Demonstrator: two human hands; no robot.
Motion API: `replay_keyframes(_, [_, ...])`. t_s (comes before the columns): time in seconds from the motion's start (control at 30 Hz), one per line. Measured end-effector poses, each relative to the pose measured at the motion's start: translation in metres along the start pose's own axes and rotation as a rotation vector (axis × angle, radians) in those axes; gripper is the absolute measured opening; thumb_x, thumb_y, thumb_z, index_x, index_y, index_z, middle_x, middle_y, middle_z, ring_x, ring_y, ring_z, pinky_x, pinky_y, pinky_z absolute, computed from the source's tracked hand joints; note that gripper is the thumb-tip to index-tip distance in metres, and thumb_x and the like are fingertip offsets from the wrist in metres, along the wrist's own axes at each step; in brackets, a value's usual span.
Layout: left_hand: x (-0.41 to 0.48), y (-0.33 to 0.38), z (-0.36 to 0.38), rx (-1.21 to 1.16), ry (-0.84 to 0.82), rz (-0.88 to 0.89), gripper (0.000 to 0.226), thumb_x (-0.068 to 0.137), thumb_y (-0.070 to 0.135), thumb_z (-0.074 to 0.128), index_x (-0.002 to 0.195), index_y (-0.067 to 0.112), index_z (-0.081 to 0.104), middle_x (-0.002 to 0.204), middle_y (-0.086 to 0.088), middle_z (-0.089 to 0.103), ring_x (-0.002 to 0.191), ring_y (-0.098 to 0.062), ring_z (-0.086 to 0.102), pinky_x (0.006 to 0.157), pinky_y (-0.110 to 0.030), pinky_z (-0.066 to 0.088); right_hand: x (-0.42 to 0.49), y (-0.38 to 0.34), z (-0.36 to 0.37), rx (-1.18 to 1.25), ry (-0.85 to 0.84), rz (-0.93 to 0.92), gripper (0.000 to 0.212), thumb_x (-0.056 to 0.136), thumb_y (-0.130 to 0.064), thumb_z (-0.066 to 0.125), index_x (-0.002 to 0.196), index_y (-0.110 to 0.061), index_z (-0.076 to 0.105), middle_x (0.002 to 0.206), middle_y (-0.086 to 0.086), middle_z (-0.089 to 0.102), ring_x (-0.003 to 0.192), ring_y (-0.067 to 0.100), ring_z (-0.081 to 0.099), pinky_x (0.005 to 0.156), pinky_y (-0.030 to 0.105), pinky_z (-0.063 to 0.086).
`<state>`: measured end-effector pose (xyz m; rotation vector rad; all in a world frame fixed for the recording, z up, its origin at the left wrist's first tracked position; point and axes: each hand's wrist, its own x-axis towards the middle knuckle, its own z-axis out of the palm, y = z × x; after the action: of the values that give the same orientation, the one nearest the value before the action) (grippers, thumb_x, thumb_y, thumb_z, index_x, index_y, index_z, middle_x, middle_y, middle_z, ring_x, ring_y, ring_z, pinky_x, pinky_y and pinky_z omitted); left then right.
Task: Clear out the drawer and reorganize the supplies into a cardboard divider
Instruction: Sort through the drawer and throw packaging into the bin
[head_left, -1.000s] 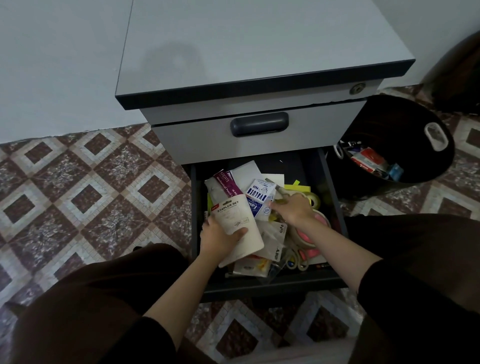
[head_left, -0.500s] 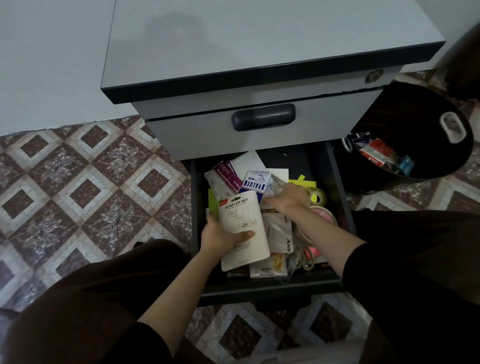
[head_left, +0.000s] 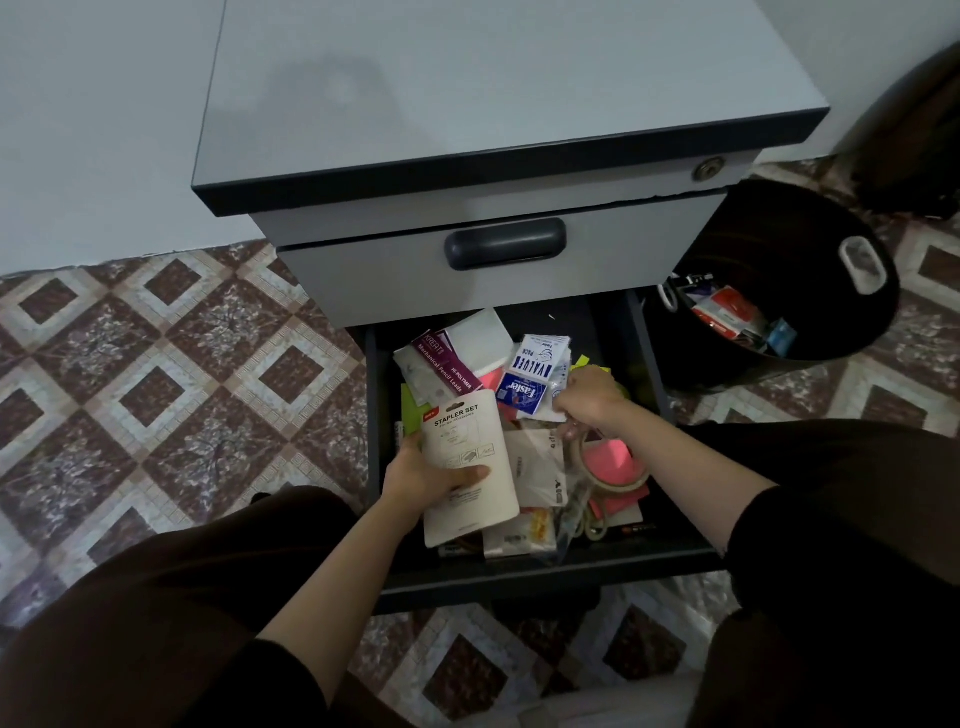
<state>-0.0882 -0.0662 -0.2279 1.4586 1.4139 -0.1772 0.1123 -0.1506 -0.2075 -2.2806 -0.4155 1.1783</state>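
The dark lower drawer (head_left: 519, 574) of a grey cabinet stands pulled out, full of stationery. My left hand (head_left: 426, 475) grips a white "STAPLER SET" card pack (head_left: 467, 457) above the drawer's left side. My right hand (head_left: 589, 397) pinches a blue and white pack (head_left: 530, 374) of pens at the drawer's middle. A purple pencil-lead pack (head_left: 447, 366) lies at the back left. Pink sticky notes (head_left: 613, 454), a roll of tape (head_left: 623, 480) and several small packets (head_left: 535, 467) lie on the right and at the front. No cardboard divider is in view.
The shut upper drawer with its dark handle (head_left: 504, 241) overhangs the back of the open one. A black bin (head_left: 779, 291) holding several supplies stands on the patterned floor to the right. My knees flank the drawer front.
My right hand has lifted the blue and white pack up from the pile and shifted right. My left hand keeps holding the stapler set pack. The camera has moved closer.
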Motion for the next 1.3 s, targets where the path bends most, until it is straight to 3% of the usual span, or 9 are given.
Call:
replay_keyframes(0.1, [-0.001, 0.006, -0.001, -0.045, 0.01, -0.012, 0.072, 0.052, 0.025, 0.09, 0.115, 0.013, 0.056, 0.113, -0.005, 0.065, 0.101, -0.024, 0.063, 0.088, -0.044, 0.053, -0.011, 0.004, -0.011, 0.054, 0.02, -0.057, 0.029, 0.083, 0.001, 0.056, 0.071, -0.025, 0.054, 0.078, 0.003, 0.061, 0.073, 0.033, 0.069, 0.066, 0.046, 0.058])
replay_keyframes(0.2, [-0.007, 0.01, 0.0, -0.069, -0.057, -0.071, 0.054, 0.055, 0.017, 0.089, 0.102, 0.006, 0.064, 0.106, -0.01, 0.069, 0.095, -0.026, 0.065, 0.086, -0.044, 0.054, -0.015, 0.012, -0.018, 0.129, 0.006, -0.069, 0.02, 0.08, 0.0, 0.059, 0.089, -0.017, 0.056, 0.091, 0.007, 0.061, 0.079, 0.03, 0.067, 0.063, 0.048, 0.058])
replay_keyframes(0.33, [-0.012, 0.011, 0.003, -0.153, -0.1, -0.141, 0.038, 0.06, 0.003, 0.084, 0.092, 0.003, 0.063, 0.108, -0.012, 0.066, 0.099, -0.027, 0.062, 0.082, -0.039, 0.052, -0.024, 0.017, -0.025, 0.201, -0.033, -0.065, 0.059, 0.082, 0.003, 0.057, 0.131, -0.011, 0.028, 0.103, 0.002, 0.053, 0.075, 0.019, 0.061, 0.05, 0.032, 0.056])
replay_keyframes(0.43, [-0.011, 0.008, 0.006, -0.19, -0.112, -0.152, 0.034, 0.063, 0.001, 0.082, 0.088, 0.005, 0.06, 0.111, -0.013, 0.064, 0.104, -0.03, 0.061, 0.088, -0.042, 0.05, -0.027, 0.024, -0.028, 0.14, -0.014, -0.127, 0.095, 0.082, 0.003, 0.059, 0.149, -0.024, -0.003, 0.129, 0.012, 0.053, 0.102, 0.029, 0.06, 0.077, 0.034, 0.055])
replay_keyframes(0.57, [-0.003, 0.002, 0.01, -0.266, -0.067, -0.13, 0.033, 0.068, 0.021, 0.082, 0.088, 0.005, 0.062, 0.107, -0.011, 0.066, 0.101, -0.03, 0.062, 0.089, -0.042, 0.05, -0.026, 0.029, -0.03, 0.055, -0.019, -0.171, 0.1, 0.083, 0.013, 0.047, 0.147, -0.041, -0.008, 0.122, 0.024, 0.058, 0.059, 0.024, 0.052, 0.056, 0.03, 0.044])
replay_keyframes(0.7, [0.0, 0.004, 0.021, -0.006, 0.038, 0.003, 0.05, 0.072, 0.048, 0.074, 0.097, 0.006, 0.062, 0.1, -0.009, 0.066, 0.093, -0.026, 0.063, 0.081, -0.038, 0.054, -0.025, 0.031, -0.029, -0.003, -0.015, -0.228, 0.105, 0.08, 0.017, 0.043, 0.144, -0.047, -0.01, 0.123, 0.025, 0.057, 0.064, 0.024, 0.044, 0.059, 0.034, 0.04])
replay_keyframes(0.9, [0.002, 0.013, 0.025, 0.397, -0.016, 0.057, 0.1, 0.049, 0.081, 0.064, 0.117, 0.009, 0.049, 0.116, -0.008, 0.057, 0.108, -0.028, 0.055, 0.085, -0.038, 0.05, -0.019, 0.031, -0.028, -0.03, -0.071, -0.247, 0.069, 0.084, 0.016, 0.038, 0.141, -0.021, 0.041, 0.134, 0.013, 0.049, 0.054, 0.014, 0.047, 0.039, 0.013, 0.032])
replay_keyframes(1.03, [0.001, 0.019, 0.024, 0.218, -0.02, 0.018, 0.092, 0.059, 0.048, 0.083, 0.128, 0.005, 0.038, 0.125, -0.01, 0.053, 0.116, -0.03, 0.051, 0.094, -0.044, 0.047, -0.017, 0.031, -0.025, -0.009, -0.038, -0.203, 0.039, 0.086, 0.014, 0.039, 0.116, 0.004, 0.061, 0.11, 0.007, 0.052, 0.047, -0.004, 0.049, 0.04, 0.006, 0.034])
replay_keyframes(1.3, [0.007, 0.013, 0.018, 0.119, -0.092, 0.021, 0.065, 0.054, 0.035, 0.088, 0.107, 0.008, 0.061, 0.106, -0.006, 0.068, 0.094, -0.023, 0.065, 0.072, -0.035, 0.055, -0.013, 0.033, -0.021, 0.085, 0.082, -0.114, 0.027, 0.08, -0.025, 0.073, 0.097, -0.004, 0.073, 0.093, 0.005, 0.069, 0.086, 0.011, 0.06, 0.075, 0.019, 0.041])
